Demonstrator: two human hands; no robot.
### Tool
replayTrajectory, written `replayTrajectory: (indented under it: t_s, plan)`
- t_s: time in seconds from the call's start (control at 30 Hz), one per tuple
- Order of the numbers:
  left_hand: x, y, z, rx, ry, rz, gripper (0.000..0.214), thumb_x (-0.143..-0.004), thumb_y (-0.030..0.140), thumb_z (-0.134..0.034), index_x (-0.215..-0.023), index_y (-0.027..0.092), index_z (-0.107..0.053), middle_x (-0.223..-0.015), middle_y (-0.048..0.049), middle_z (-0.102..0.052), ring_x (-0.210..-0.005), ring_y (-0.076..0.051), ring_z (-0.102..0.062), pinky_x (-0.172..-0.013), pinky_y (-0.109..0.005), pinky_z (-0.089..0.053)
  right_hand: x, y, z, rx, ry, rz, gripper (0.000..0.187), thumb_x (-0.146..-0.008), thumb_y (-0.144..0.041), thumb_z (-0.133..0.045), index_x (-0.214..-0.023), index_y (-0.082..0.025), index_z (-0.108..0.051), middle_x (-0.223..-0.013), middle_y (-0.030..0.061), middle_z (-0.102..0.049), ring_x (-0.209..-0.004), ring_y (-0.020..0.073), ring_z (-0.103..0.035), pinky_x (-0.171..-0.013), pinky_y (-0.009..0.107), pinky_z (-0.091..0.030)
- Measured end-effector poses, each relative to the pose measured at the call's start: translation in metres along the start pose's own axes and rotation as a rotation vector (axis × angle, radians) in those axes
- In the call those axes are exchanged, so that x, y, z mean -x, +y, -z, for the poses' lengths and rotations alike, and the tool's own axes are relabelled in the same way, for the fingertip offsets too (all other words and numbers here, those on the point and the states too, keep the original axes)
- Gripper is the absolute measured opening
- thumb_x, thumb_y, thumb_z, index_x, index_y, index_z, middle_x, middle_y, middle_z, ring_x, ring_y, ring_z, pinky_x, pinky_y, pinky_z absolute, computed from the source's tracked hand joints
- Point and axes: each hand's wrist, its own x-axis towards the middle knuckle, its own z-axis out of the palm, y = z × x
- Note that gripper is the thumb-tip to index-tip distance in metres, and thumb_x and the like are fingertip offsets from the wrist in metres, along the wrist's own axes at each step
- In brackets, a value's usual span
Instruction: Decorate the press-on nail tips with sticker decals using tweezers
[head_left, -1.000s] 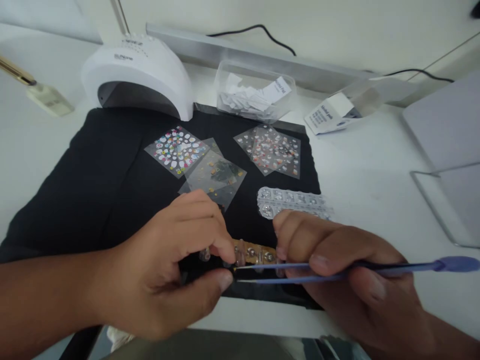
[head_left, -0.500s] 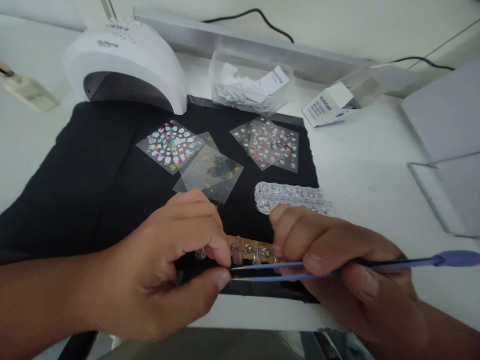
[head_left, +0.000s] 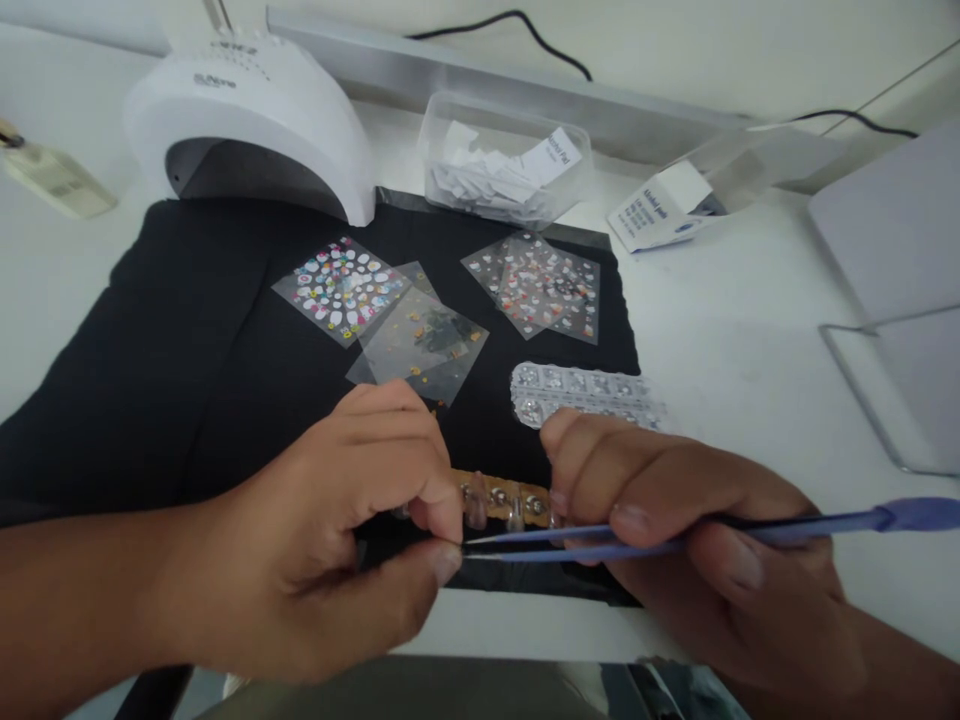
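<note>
My right hand [head_left: 697,540] grips purple tweezers [head_left: 787,527], their tips pointing left to the fingertips of my left hand [head_left: 337,560]. My left thumb and forefinger are pinched together right at the tweezer tips; whatever sits between them is too small to make out. Behind both hands, on a black mat [head_left: 187,340], lies a tan strip [head_left: 504,500] carrying several clear nail tips with small gems.
On the mat lie three clear sticker sheets [head_left: 341,288] [head_left: 424,345] [head_left: 544,285] and a clear gem tray [head_left: 585,392]. A white nail lamp [head_left: 247,120] stands at the back left, a clear tub of paper packets [head_left: 506,165] behind, a small box [head_left: 660,215] to the right.
Both hands kept their pinch at the tweezer tips. The view shifted slightly, so the lamp and sheets sit a little higher and more to the left than a second ago.
</note>
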Motion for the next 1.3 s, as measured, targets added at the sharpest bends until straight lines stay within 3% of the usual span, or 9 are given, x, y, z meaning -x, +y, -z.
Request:
replayTrajectory:
  t_s: [1.0,1.3]
  plan:
    - [0.008,-0.0015,-0.0014,0.038,0.004,0.048,0.015,-0.083,0.004,-0.056,-0.087,0.018,-0.057,-0.079,0.0036,-0.058,-0.079,-0.011,-0.054,-0.084,-0.03,-0.045,0.0019,-0.0005,0.0023,-0.012,-0.06,0.016,0.023,-0.098,-0.026,-0.051,-0.103,-0.02,-0.073,-0.068,0.0021,-0.069,-0.066,0.0161,-0.062,-0.071,0.039,-0.042]
    - [0.0056,0.0006,-0.0005,0.01,0.033,0.059,0.018,-0.079,0.004,-0.054,-0.091,0.018,-0.055,-0.084,0.0024,-0.06,-0.081,-0.013,-0.054,-0.079,-0.033,-0.045,-0.0001,-0.0008,-0.0001,0.008,0.002,0.008,0.022,-0.097,-0.025,-0.054,-0.1,-0.022,-0.075,-0.067,0.0014,-0.071,-0.063,0.0159,-0.062,-0.071,0.039,-0.044]
